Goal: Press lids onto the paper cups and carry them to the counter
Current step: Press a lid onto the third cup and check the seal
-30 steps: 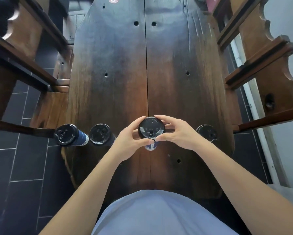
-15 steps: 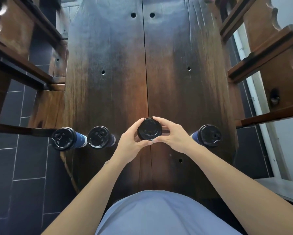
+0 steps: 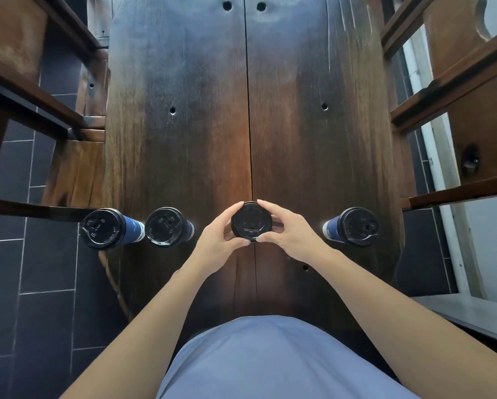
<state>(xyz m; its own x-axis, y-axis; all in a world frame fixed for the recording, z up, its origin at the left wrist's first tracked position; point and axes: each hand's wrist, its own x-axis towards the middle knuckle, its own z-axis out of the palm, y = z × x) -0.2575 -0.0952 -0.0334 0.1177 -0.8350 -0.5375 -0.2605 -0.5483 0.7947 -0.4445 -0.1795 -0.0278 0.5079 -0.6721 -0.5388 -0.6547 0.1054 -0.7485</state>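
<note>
A black lid [image 3: 251, 223] sits on top of the middle paper cup, whose body is hidden beneath it. My left hand [image 3: 217, 243] grips the lid's left rim with thumb and fingers, and my right hand [image 3: 291, 233] grips its right rim. Two blue paper cups with black lids stand to the left, one [image 3: 109, 228] at the table's edge and one [image 3: 168, 227] beside it. A third lidded blue cup [image 3: 352, 230] stands to the right.
The cups stand in a row near the front of a long dark wooden table [image 3: 241, 110]. Wooden benches [image 3: 25, 90] flank it on the left and right [image 3: 457, 76]. Dark tiled floor [image 3: 25, 298] lies on the left. A grey ledge [image 3: 471, 315] juts in at the lower right.
The view has tilted down, so the cup under my hands now hides fully beneath its lid. The right cup has come into full view. Both hands stay on the lid.
</note>
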